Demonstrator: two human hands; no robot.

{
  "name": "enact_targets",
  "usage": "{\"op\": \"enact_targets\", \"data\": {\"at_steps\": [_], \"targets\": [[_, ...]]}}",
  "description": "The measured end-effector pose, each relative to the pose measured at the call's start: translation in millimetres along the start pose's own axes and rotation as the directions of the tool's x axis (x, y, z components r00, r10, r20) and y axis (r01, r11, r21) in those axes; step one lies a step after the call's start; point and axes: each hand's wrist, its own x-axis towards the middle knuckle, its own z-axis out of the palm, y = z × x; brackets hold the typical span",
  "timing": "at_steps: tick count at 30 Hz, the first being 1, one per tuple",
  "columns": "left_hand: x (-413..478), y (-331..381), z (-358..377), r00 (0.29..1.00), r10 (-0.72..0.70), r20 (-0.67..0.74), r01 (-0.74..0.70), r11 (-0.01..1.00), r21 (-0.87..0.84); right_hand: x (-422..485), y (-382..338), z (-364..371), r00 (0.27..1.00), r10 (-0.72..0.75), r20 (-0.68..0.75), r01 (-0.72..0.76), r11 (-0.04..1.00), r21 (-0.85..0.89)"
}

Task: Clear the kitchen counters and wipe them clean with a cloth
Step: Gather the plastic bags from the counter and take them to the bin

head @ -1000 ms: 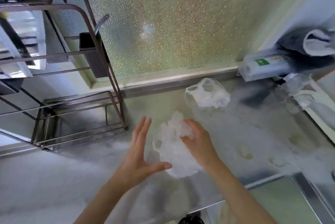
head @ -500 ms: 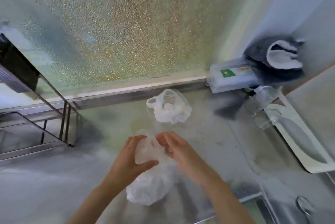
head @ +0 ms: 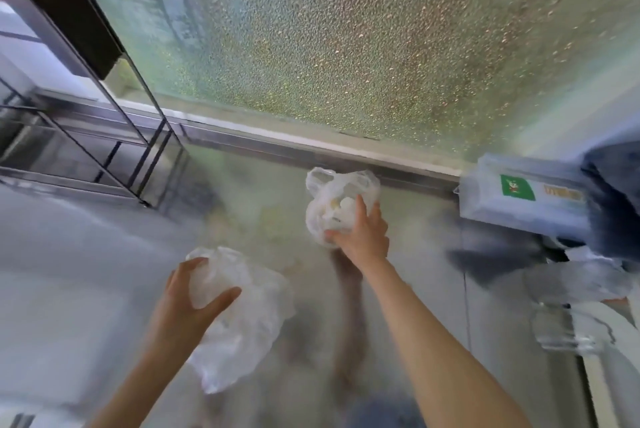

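My left hand [head: 187, 303] grips a crumpled clear plastic bag [head: 242, 323], lifted just above the steel counter [head: 69, 254]. A second small plastic bag [head: 332, 199] with pale lumps inside lies near the back ledge. My right hand [head: 363, 233] reaches out to that bag, with its fingers spread on the bag's near right side and its thumb at the bottom. No cloth shows.
A dark metal dish rack [head: 97, 150] stands at the back left. A clear box with a green label [head: 519, 199] sits at the back right under dark fabric [head: 613, 185]. Clear plastic pieces [head: 575, 306] lie at the right edge. Frosted glass [head: 346, 29] backs the counter.
My right hand let go of the near bag and reached forward to the far bag. My left hand now holds the near bag alone.
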Motion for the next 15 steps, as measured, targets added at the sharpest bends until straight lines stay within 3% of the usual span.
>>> {"op": "enact_targets", "data": {"at_steps": [3,6,12,15], "targets": [[-5,-1,-11,0.999,-0.036,-0.033,0.036,0.999,-0.015,0,-2,13,0.978,-0.069,-0.198,0.065,0.998,-0.026],[-7,-8,-26,0.995,-0.079,-0.055,0.075,0.995,-0.066,-6,-8,11,0.945,-0.113,-0.308,0.131,0.991,0.04],[-27,-27,-70,0.975,-0.145,-0.169,0.113,0.977,-0.183,-58,-50,14,0.867,-0.323,-0.379,0.41,0.896,0.173],[-52,-47,-103,0.953,-0.182,-0.241,0.113,0.956,-0.271,-106,-82,32,0.811,-0.458,-0.364,0.567,0.769,0.295]]}}
